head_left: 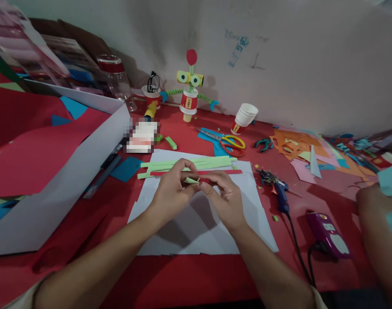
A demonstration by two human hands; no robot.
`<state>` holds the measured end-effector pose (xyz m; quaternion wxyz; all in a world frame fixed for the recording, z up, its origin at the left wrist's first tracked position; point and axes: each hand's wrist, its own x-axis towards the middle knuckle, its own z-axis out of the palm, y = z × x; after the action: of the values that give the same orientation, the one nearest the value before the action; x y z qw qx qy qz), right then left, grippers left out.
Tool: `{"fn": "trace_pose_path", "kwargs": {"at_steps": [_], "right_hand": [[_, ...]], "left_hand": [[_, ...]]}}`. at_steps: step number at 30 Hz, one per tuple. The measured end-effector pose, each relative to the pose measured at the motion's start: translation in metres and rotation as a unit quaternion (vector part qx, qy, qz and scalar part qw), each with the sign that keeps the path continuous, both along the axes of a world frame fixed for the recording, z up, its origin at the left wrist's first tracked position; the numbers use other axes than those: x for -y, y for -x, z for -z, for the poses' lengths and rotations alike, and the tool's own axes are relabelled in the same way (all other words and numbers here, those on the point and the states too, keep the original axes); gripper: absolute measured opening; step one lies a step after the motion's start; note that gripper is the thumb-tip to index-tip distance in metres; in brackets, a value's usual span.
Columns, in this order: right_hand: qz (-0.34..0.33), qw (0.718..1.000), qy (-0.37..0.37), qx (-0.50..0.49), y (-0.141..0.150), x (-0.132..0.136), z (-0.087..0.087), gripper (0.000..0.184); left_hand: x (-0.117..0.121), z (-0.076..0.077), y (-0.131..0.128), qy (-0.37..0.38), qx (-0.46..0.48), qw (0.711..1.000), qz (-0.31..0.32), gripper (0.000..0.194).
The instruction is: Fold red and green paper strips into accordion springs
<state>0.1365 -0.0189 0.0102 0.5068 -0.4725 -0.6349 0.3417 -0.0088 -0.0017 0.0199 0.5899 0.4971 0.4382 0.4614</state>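
Green and red paper point(191, 181) was gripped by the left hand point(174, 186) and right hand point(227, 199). White sheets point(196, 238) were noted beneath.

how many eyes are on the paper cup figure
2: one eye on the left, another eye beside it to the right, both on the yellow tube; its back is hidden.

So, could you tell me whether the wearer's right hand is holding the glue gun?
No, the glue gun lies on the red table, apart from the right hand.
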Motion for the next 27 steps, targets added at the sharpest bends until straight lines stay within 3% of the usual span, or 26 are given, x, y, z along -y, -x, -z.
{"fn": "trace_pose_path", "kwargs": {"at_steps": [3,6,9,12,15,18,21,23,27], "right_hand": [[0.018,1.000,0.020,-0.014,0.001,0.000,0.001,0.010],[0.024,0.991,0.089,-0.102,0.002,0.000,0.004,0.007],[0.001,0.953,0.188,-0.237,0.005,-0.002,0.008,0.006],[-0.006,0.920,0.250,-0.302,0.008,-0.002,0.009,0.007],[0.001,0.922,0.239,-0.306,0.010,-0.001,0.009,0.011],[-0.010,0.945,0.199,-0.259,0.011,0.001,0.008,0.016],[0.011,0.984,0.117,-0.131,0.011,0.004,0.011,0.024],[0.031,0.994,0.067,-0.075,0.010,0.004,0.013,0.021],[0.016,0.991,0.092,-0.101,0.008,0.000,0.014,0.017]], "left_hand": [[0.003,0.001,-0.001,-0.025,-0.062,0.998,-0.011,0.030],[0.004,0.005,-0.002,-0.042,-0.093,0.995,-0.016,0.027],[0.005,0.008,-0.003,-0.050,-0.097,0.994,-0.020,0.026],[0.005,0.009,-0.004,-0.034,-0.069,0.997,-0.020,0.027],[0.003,0.008,-0.005,0.027,0.046,0.999,-0.002,0.031],[0.000,0.007,-0.003,0.103,0.141,0.985,-0.008,0.033],[-0.003,0.007,-0.001,0.156,0.163,0.974,-0.025,0.034],[-0.004,0.007,0.000,0.180,0.169,0.969,-0.019,0.032],[-0.006,0.010,0.001,0.198,0.201,0.959,0.005,0.026]]}}
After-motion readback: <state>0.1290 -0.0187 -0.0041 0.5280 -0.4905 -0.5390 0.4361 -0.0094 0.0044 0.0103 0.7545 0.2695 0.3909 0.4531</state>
